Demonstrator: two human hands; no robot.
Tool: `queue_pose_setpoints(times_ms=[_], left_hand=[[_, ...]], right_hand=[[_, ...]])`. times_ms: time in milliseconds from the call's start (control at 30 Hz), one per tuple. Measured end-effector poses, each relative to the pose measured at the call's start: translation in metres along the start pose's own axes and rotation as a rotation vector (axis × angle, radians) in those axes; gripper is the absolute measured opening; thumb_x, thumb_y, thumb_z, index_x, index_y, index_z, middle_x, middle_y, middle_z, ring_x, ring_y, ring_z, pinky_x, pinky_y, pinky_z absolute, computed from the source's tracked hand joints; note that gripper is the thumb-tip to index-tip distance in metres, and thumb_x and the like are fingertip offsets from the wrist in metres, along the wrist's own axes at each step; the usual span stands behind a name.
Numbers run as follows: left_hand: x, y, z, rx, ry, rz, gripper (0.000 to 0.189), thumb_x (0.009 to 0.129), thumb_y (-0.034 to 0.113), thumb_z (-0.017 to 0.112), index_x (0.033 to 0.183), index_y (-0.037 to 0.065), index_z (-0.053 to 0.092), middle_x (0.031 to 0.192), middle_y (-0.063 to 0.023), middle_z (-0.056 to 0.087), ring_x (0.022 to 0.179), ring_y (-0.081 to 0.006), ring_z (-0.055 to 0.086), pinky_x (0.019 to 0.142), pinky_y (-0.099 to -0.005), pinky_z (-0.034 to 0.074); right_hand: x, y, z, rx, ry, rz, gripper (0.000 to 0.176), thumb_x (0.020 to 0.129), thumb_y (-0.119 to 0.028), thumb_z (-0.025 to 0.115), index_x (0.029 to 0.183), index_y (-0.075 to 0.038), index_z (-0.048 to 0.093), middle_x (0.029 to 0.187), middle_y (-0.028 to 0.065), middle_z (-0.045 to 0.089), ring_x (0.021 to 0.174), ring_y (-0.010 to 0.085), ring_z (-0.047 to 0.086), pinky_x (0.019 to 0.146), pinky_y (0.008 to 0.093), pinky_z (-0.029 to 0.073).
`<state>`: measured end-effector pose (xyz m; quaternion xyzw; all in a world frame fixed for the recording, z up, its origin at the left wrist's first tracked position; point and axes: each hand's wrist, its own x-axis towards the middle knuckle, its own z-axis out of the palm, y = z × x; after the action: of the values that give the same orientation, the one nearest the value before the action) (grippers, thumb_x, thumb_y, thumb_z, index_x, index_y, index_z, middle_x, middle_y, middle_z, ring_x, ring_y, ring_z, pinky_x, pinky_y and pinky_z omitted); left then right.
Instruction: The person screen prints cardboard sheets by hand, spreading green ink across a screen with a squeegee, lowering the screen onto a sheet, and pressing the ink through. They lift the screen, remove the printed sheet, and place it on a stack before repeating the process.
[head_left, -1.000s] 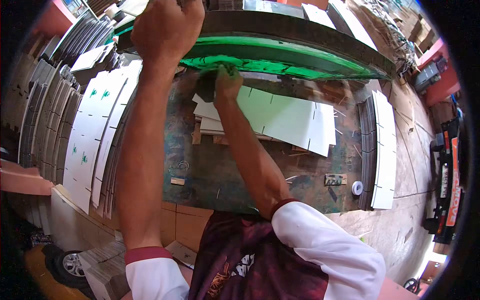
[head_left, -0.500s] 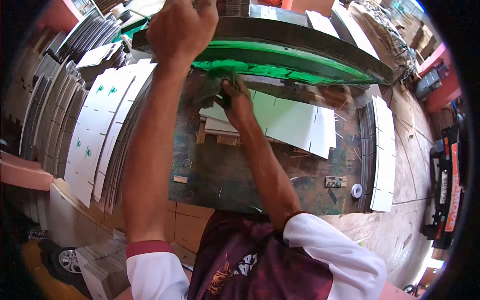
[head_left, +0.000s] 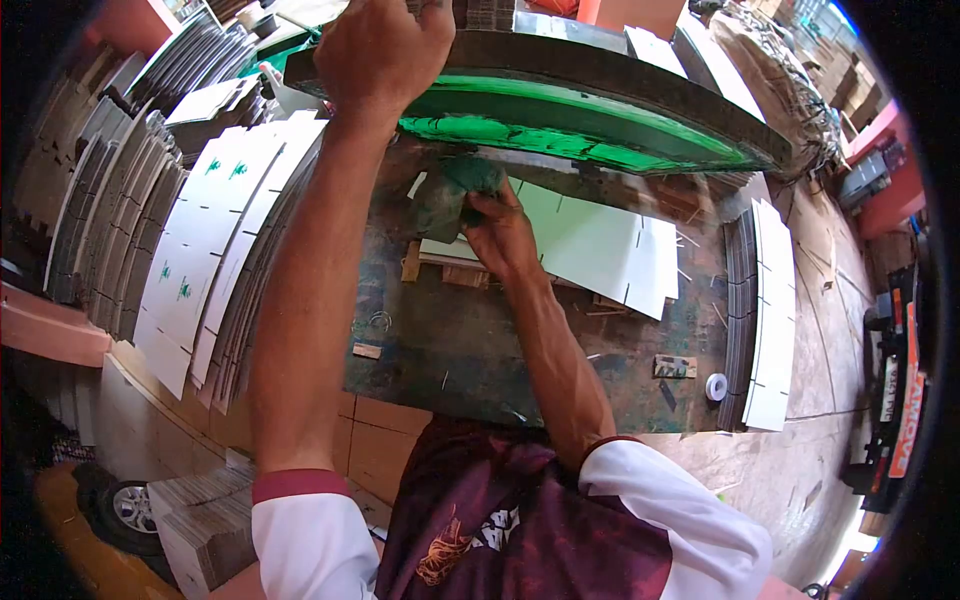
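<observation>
My left hand (head_left: 385, 50) is closed at the upper edge of a dark-framed screen (head_left: 600, 85), which is raised and tilted over the table. Green ink (head_left: 530, 135) coats the screen's underside. Below it, my right hand (head_left: 500, 225) grips a dark, green-stained cloth (head_left: 455, 195), its fingers pressed round the near side. The cloth is just under the screen's lower left part, apart from the inked surface. Beneath the screen a white cardboard sheet (head_left: 600, 240) lies on the table, partly hidden by my right hand and the cloth.
Stacks of printed white sheets (head_left: 190, 260) stand on the left, and another white stack (head_left: 770, 310) stands on the right. A tape roll (head_left: 716, 387) and a small block (head_left: 675, 367) lie on the dark table (head_left: 450, 350). A wheel (head_left: 132, 507) shows at the lower left.
My right hand and the cloth have moved slightly down and right, away from the inked screen. The whole view has shifted a little, and my left hand stays at the frame.
</observation>
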<state>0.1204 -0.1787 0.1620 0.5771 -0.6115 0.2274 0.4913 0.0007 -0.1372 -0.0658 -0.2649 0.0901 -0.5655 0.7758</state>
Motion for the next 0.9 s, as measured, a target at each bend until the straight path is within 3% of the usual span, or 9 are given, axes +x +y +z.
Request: queue_pose_setpoints(times_ms=[233, 300, 433, 633, 733, 900], left_hand=[[0.002, 0.001, -0.001, 0.014, -0.031, -0.015, 0.052, 0.105, 0.05, 0.045, 0.109, 0.004, 0.069, 0.104, -0.0178, 0.073, 0.094, -0.0383, 0.07, 0.081, -0.0475, 0.055], [0.002, 0.001, 0.0, 0.015, -0.025, -0.006, 0.052, 0.105, 0.05, 0.046, 0.108, 0.004, 0.069, 0.103, -0.0178, 0.073, 0.094, -0.0383, 0.07, 0.081, -0.0478, 0.055], [0.002, 0.001, 0.0, 0.0, -0.031, -0.003, 0.05, 0.105, 0.048, 0.047, 0.107, 0.004, 0.069, 0.103, -0.018, 0.073, 0.094, -0.0383, 0.07, 0.082, -0.0479, 0.055], [0.002, 0.001, 0.002, 0.008, -0.009, -0.001, 0.051, 0.105, 0.049, 0.047, 0.108, 0.003, 0.069, 0.103, -0.0175, 0.073, 0.093, -0.0375, 0.071, 0.081, -0.0477, 0.055], [0.002, 0.0, 0.003, 0.003, 0.007, 0.011, 0.051, 0.105, 0.05, 0.047, 0.108, 0.003, 0.069, 0.102, -0.017, 0.073, 0.092, -0.0371, 0.071, 0.08, -0.0472, 0.055], [0.003, 0.001, 0.0, -0.013, -0.034, -0.018, 0.052, 0.105, 0.051, 0.047, 0.108, 0.003, 0.069, 0.101, -0.0164, 0.073, 0.089, -0.0362, 0.071, 0.079, -0.0465, 0.055]], right_hand=[[-0.009, -0.003, -0.016, 0.382, -0.24, 0.082, 0.044, 0.099, -0.028, 0.057, 0.138, -0.008, 0.056, 0.139, 0.0114, 0.059, 0.123, 0.03, 0.059, 0.104, 0.0473, 0.046], [-0.011, -0.005, -0.006, 0.317, 0.056, 0.107, 0.044, 0.095, -0.024, 0.061, 0.135, -0.007, 0.059, 0.141, 0.0107, 0.059, 0.125, 0.0304, 0.057, 0.105, 0.0484, 0.045], [-0.002, 0.011, -0.025, 0.302, 0.089, 0.057, 0.043, 0.092, -0.022, 0.065, 0.133, -0.009, 0.06, 0.138, 0.0108, 0.06, 0.126, 0.0301, 0.055, 0.104, 0.047, 0.044], [-0.005, 0.017, -0.029, 0.286, 0.05, -0.047, 0.056, 0.09, -0.011, 0.062, 0.144, -0.016, 0.047, 0.136, 0.0095, 0.057, 0.125, 0.0291, 0.054, 0.1, 0.0462, 0.044], [-0.009, 0.013, -0.025, 0.286, 0.144, -0.01, 0.065, 0.087, -0.006, 0.059, 0.149, -0.014, 0.04, 0.139, 0.0108, 0.054, 0.128, 0.0291, 0.052, 0.104, 0.0489, 0.043], [-0.008, 0.014, -0.035, 0.235, 0.015, -0.038, 0.07, 0.084, -0.003, 0.059, 0.149, -0.012, 0.036, 0.14, 0.0146, 0.052, 0.13, 0.033, 0.052, 0.113, 0.0546, 0.039]])
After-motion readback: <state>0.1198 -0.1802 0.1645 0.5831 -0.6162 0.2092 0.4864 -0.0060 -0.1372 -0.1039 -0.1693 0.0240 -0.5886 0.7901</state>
